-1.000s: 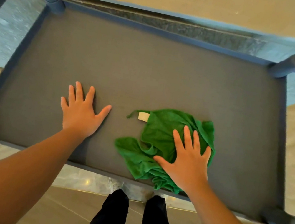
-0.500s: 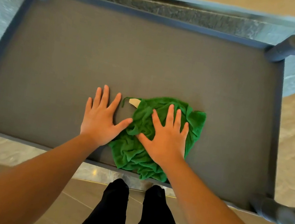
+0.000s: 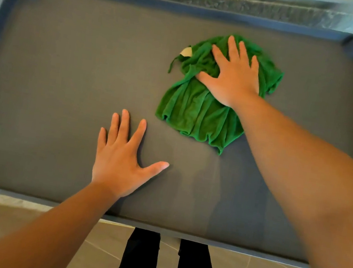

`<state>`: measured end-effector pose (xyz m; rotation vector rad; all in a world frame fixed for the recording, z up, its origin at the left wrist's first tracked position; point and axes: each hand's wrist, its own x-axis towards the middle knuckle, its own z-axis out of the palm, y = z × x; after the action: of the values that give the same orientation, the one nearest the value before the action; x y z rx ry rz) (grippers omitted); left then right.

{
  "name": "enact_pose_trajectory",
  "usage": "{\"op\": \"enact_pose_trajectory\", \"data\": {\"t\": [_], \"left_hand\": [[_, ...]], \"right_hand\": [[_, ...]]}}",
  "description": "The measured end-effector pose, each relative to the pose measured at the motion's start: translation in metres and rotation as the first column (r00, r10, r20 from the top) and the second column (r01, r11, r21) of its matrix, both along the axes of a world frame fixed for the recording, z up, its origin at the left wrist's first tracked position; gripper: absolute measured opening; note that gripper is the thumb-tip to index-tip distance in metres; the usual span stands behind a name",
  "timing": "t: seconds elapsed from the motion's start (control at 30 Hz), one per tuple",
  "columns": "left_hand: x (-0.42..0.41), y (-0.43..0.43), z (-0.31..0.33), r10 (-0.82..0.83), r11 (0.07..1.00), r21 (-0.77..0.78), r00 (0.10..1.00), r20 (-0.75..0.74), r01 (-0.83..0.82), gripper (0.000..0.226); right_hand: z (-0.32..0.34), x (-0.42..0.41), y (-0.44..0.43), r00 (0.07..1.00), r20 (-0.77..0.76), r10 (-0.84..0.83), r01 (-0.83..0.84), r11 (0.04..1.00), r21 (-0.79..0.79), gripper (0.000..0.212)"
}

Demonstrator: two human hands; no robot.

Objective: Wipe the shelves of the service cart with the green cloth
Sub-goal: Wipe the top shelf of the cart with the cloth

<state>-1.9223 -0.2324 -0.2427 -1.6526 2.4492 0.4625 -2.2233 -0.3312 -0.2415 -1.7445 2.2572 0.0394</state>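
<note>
Your right hand (image 3: 231, 77): fingers straight and spread, pressing flat on the green cloth (image 3: 197, 114), clasping nothing. Green cloth: bunched, right of centre, toward the far rail (image 3: 192, 7); half a second ago it lay at the near edge, so one outward stroke is done. Your left hand (image 3: 117, 159): flat, released, bracing on the bare top shelf (image 3: 53, 66), now apart from the cloth. Judgement: left half and corners likely remain; lower shelves out of view.
</note>
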Motion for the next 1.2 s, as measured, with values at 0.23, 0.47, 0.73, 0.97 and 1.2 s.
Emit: {"op": "enact_pose_trajectory", "data": {"t": [0.23, 0.47, 0.73, 0.97, 1.2], "left_hand": [[-0.011, 0.005, -0.002, 0.013, 1.000, -0.021, 0.999, 0.050, -0.012, 0.111], [-0.009, 0.003, -0.004, 0.034, 0.998, -0.053, 0.999, 0.014, -0.034, 0.097], [-0.011, 0.001, 0.001, 0.051, 0.996, -0.070, 0.998, 0.036, -0.048, 0.102], [-0.080, 0.025, 0.007, -0.034, 0.995, -0.089, 0.999, 0.012, 0.035, 0.098], [-0.089, 0.032, -0.002, -0.044, 0.999, -0.024, 0.997, -0.055, 0.043, 0.100]], "right_hand": [[0.003, -0.015, -0.006, 1.000, -0.028, -0.001, 0.002, 0.999, 0.040, 0.103], [0.009, 0.037, 0.111, 0.957, 0.012, 0.291, -0.289, 0.944, 0.159, 0.116], [0.022, 0.040, 0.272, 0.980, 0.181, 0.082, -0.133, 0.948, 0.289, 0.100], [0.021, 0.062, 0.275, 0.994, 0.079, -0.074, 0.054, 0.971, 0.232, 0.099], [0.015, 0.059, 0.255, 0.994, 0.055, -0.099, 0.086, 0.975, 0.206, 0.095]]}}
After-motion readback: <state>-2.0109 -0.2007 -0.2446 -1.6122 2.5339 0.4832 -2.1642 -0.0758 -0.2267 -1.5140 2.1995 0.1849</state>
